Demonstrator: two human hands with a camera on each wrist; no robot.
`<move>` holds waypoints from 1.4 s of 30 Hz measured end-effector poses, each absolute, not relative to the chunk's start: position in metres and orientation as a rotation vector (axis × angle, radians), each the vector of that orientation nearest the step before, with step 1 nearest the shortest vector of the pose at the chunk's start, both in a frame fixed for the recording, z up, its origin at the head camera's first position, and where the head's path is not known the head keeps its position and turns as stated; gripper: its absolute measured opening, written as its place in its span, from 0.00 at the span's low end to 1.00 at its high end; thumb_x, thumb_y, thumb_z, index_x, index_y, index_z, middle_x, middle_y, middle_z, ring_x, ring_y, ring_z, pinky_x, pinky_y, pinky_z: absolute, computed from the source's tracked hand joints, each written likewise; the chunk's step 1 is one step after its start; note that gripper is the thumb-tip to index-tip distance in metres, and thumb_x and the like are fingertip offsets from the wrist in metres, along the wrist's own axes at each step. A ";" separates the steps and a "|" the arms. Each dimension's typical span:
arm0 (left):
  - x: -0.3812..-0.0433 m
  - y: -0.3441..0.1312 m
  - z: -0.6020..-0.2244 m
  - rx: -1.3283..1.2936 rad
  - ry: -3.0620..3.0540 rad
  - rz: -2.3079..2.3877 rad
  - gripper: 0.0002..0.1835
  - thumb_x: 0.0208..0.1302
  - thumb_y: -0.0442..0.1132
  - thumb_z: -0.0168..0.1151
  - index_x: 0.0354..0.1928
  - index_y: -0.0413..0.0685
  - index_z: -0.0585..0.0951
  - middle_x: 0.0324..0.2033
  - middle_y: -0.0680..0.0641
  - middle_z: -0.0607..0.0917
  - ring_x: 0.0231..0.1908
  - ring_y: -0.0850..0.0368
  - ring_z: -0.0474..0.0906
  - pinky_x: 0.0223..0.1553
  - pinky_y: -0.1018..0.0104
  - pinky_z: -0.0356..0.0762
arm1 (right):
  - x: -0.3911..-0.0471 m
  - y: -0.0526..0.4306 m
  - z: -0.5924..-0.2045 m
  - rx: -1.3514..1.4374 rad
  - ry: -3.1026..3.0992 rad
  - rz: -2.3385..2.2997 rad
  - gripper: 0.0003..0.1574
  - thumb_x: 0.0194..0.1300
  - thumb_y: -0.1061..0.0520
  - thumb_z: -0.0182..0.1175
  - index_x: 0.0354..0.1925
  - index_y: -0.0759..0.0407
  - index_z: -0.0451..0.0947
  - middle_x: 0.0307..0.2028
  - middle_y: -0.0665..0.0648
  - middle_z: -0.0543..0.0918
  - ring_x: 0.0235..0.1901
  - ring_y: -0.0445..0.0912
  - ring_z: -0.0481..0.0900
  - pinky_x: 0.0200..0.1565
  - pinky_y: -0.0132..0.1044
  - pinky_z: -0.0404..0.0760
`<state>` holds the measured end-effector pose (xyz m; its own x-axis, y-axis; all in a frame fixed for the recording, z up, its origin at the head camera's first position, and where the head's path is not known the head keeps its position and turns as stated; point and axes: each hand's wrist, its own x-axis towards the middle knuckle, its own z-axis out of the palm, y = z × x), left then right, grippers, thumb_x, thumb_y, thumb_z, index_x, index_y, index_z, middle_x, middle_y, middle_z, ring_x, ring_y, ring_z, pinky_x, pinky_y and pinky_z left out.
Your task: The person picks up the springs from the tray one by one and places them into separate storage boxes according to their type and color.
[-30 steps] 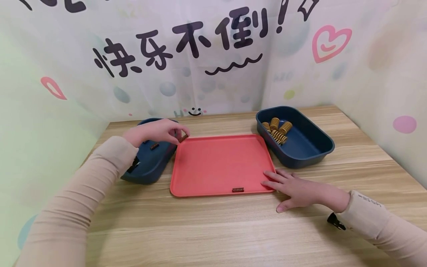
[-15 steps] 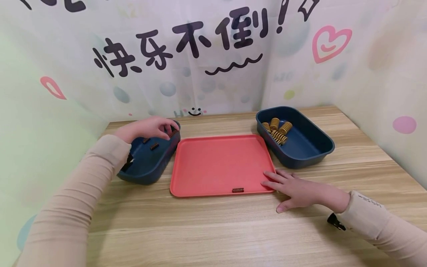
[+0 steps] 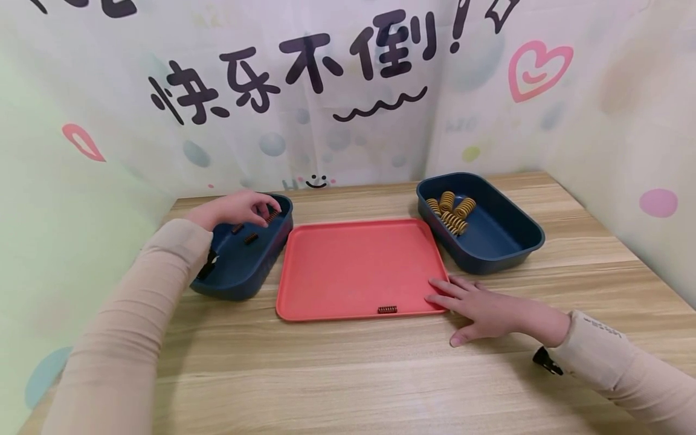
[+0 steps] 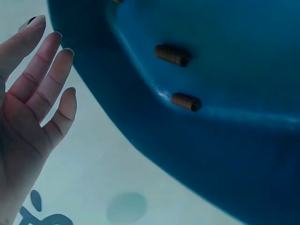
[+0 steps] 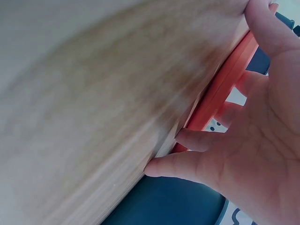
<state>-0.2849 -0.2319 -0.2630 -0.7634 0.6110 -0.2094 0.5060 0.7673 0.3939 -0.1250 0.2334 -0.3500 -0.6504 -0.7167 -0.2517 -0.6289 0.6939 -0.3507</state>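
Observation:
Over the far end of the left blue bin [image 3: 272,252], my left hand [image 3: 239,207] pinches a small dark coil spring [image 3: 273,216] between thumb and fingertips. In the left wrist view, a bit of that spring [image 4: 27,23] shows behind the thumb; the other fingers are spread. Two more dark springs [image 4: 172,55] lie on the bin's floor. Another small spring [image 3: 388,309] lies along the near edge of the red tray [image 3: 359,266]. My right hand [image 3: 484,309] rests with spread fingers at the tray's near right corner, fingertips over its rim.
A second blue bin [image 3: 505,244] stands right of the tray, with several larger gold springs [image 3: 454,222] at its left end. All of it stands on a wooden table [image 3: 348,374] against a printed cloth backdrop [image 3: 304,139].
My left hand has moved left with the spring, from the tray's far left corner to over the left bin. The right hand has stayed in place.

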 end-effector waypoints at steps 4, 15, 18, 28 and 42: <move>-0.289 -0.237 -0.270 0.806 2.634 0.429 0.19 0.58 0.30 0.60 0.52 0.38 0.73 0.34 0.41 0.81 0.24 0.54 0.75 0.29 0.57 0.76 | -0.125 0.234 -0.351 -1.051 2.536 -0.322 0.55 0.52 0.27 0.52 0.68 0.54 0.55 0.69 0.65 0.49 0.66 0.69 0.43 0.52 0.74 0.53; -0.295 -0.244 -0.281 0.773 2.640 0.254 0.18 0.57 0.31 0.61 0.51 0.39 0.74 0.33 0.43 0.81 0.29 0.51 0.74 0.32 0.59 0.74 | -0.126 0.234 -0.351 -1.052 2.536 -0.316 0.54 0.52 0.26 0.52 0.68 0.54 0.55 0.69 0.65 0.49 0.66 0.69 0.43 0.52 0.73 0.54; -0.296 -0.243 -0.283 0.775 2.638 0.203 0.18 0.57 0.30 0.61 0.50 0.40 0.75 0.33 0.43 0.81 0.33 0.52 0.74 0.40 0.55 0.72 | -0.126 0.235 -0.351 -1.049 2.536 -0.315 0.54 0.53 0.27 0.52 0.68 0.54 0.55 0.69 0.65 0.49 0.66 0.69 0.42 0.52 0.73 0.53; -0.303 -0.250 -0.302 0.713 2.616 0.181 0.18 0.57 0.31 0.62 0.50 0.41 0.76 0.37 0.41 0.79 0.35 0.51 0.74 0.45 0.52 0.72 | -0.125 0.234 -0.352 -1.059 2.536 -0.311 0.54 0.53 0.27 0.52 0.68 0.54 0.55 0.69 0.64 0.49 0.66 0.69 0.43 0.52 0.73 0.54; -0.306 -0.255 -0.314 0.647 2.609 0.109 0.17 0.53 0.29 0.63 0.46 0.42 0.77 0.37 0.41 0.76 0.39 0.47 0.70 0.47 0.50 0.69 | -0.126 0.233 -0.352 -1.046 2.534 -0.311 0.54 0.53 0.27 0.52 0.68 0.54 0.55 0.69 0.65 0.49 0.66 0.69 0.43 0.52 0.74 0.53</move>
